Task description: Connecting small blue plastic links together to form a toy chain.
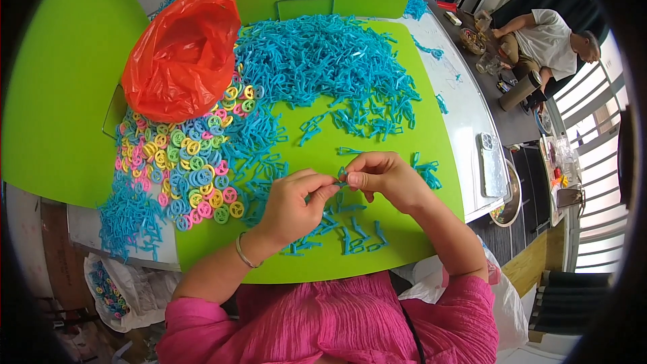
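My left hand (291,206) and my right hand (387,179) meet over the bright green board (323,272), thumbs and fingers pinched together. Between the fingertips is a small blue plastic piece (342,174), mostly covered; whether it is one part or two joined cannot be made out. Just below the hands lie loose blue plastic pieces (353,246), each long with an open loop at one end. A single similar piece (348,151) rests above my right hand. Left of my left hand spread small spoked plastic wheels (222,212) in pink, yellow, green and blue.
A large heap of blue pieces (323,54) covers the board's far side. An open red plastic bag (178,61) stands at the far left. Thinner blue parts (128,222) pile at the left edge. A phone (493,165) lies on the right. Another person (549,44) sits at a dark table.
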A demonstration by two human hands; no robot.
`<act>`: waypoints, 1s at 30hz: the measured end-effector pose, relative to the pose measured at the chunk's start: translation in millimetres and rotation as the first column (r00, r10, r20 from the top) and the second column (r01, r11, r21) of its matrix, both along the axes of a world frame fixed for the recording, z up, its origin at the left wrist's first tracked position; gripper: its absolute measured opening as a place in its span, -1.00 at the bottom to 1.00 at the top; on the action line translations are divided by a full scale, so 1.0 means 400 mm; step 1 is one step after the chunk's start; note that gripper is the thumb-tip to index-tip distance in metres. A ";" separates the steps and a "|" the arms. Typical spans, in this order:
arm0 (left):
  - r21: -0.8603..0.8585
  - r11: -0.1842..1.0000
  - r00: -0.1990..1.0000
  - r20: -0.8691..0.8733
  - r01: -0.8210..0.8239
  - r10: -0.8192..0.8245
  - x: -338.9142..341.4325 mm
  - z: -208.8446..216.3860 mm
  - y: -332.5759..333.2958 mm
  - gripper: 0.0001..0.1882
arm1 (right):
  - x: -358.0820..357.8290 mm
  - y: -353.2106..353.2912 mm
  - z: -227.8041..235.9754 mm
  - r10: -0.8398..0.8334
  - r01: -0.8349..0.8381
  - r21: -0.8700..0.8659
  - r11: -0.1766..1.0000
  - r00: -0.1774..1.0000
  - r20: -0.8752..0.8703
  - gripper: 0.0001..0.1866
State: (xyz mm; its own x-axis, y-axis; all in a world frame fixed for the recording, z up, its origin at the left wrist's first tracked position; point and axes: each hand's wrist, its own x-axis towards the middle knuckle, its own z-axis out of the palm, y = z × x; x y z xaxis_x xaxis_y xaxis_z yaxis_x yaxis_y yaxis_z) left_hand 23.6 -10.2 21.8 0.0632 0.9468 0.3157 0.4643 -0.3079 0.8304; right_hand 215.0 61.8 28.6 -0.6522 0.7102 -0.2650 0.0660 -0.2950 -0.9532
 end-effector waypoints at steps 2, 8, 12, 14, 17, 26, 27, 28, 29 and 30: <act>-0.008 1.000 0.998 0.064 -0.018 0.019 0.013 -0.002 -0.002 -0.92 | -0.009 -0.012 -0.011 -0.036 0.034 -0.059 0.998 0.999 -0.034 -0.81; -0.119 0.993 0.992 0.126 -0.002 0.017 -0.007 0.004 -0.004 -0.93 | -0.026 -0.011 -0.002 -0.129 0.121 -0.112 0.986 0.989 -0.074 -0.84; -0.218 0.974 0.992 -0.091 0.062 -0.083 -0.018 0.021 -0.006 -0.93 | -0.007 0.001 -0.015 0.053 -0.043 -0.089 0.995 0.992 0.111 -0.86; -0.190 0.981 0.998 -0.038 0.037 -0.045 -0.012 0.006 -0.002 -0.93 | -0.007 -0.009 -0.025 0.048 -0.037 -0.126 0.991 0.995 0.085 -0.86; -0.130 0.991 0.997 0.062 -0.044 0.052 0.010 -0.001 -0.015 -0.93 | -0.026 -0.023 -0.026 -0.104 0.102 -0.150 0.983 0.994 -0.011 -0.86; -0.140 0.990 0.999 -0.042 0.009 -0.015 -0.018 0.036 -0.014 -0.94 | -0.007 -0.011 -0.005 0.009 -0.003 -0.113 0.994 0.998 0.057 -0.81; -0.157 0.987 0.988 -0.140 0.038 -0.061 -0.034 0.053 -0.018 -0.94 | -0.011 -0.014 0.004 0.063 -0.060 -0.073 0.995 0.997 0.039 -0.80; -0.157 0.987 0.988 -0.142 0.039 -0.062 -0.052 0.065 -0.030 -0.94 | -0.012 -0.018 0.015 0.116 -0.115 -0.033 0.993 0.993 0.024 -0.78; -0.114 0.993 0.989 -0.146 -0.024 0.007 -0.074 0.076 -0.049 -0.92 | -0.003 -0.014 0.029 0.116 -0.115 -0.033 0.993 0.993 0.022 -0.78; -0.072 0.994 0.986 -0.146 -0.086 0.075 -0.103 0.082 -0.072 -0.89 | 0.016 -0.004 0.045 0.081 -0.100 0.131 0.986 0.987 0.141 -0.76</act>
State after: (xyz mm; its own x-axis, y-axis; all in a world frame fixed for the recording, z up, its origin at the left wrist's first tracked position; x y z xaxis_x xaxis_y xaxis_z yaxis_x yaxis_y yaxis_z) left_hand -17.5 -38.9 54.8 0.0248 0.9719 0.2343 0.6003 -0.2019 0.7739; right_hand 221.2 60.3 46.6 -0.6804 0.6855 -0.2591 0.2174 -0.1489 -0.9647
